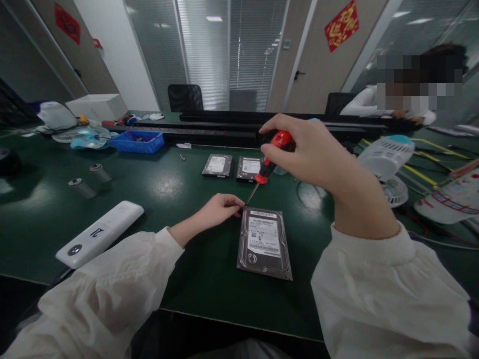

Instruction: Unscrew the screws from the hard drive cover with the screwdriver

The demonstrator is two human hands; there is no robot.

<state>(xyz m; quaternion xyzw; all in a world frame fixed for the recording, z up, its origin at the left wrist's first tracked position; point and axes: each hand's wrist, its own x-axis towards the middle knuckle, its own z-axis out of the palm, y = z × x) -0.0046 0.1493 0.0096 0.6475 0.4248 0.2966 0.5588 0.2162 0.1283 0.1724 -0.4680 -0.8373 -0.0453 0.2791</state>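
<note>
A large hard drive (263, 244) lies label up on the green table in front of me. My right hand (299, 144) is closed around the handle of a red and black screwdriver (266, 167). The shaft slants down and its tip meets the drive's far left corner. At that same corner, the fingers of my left hand (220, 209) are pinched together next to the tip; whatever they hold is too small or hidden. Two smaller hard drives, one on the left (217, 165) and one on the right (249, 168), lie beyond, the right one partly behind the screwdriver.
On the left are a white power bank (101, 234), two metal cylinders (82, 188) and a blue tray (138, 142). Long black bars (217, 134) cross the table's far side. To the right stand a white fan (389, 159) and cables. Another person (366, 102) sits at the far right.
</note>
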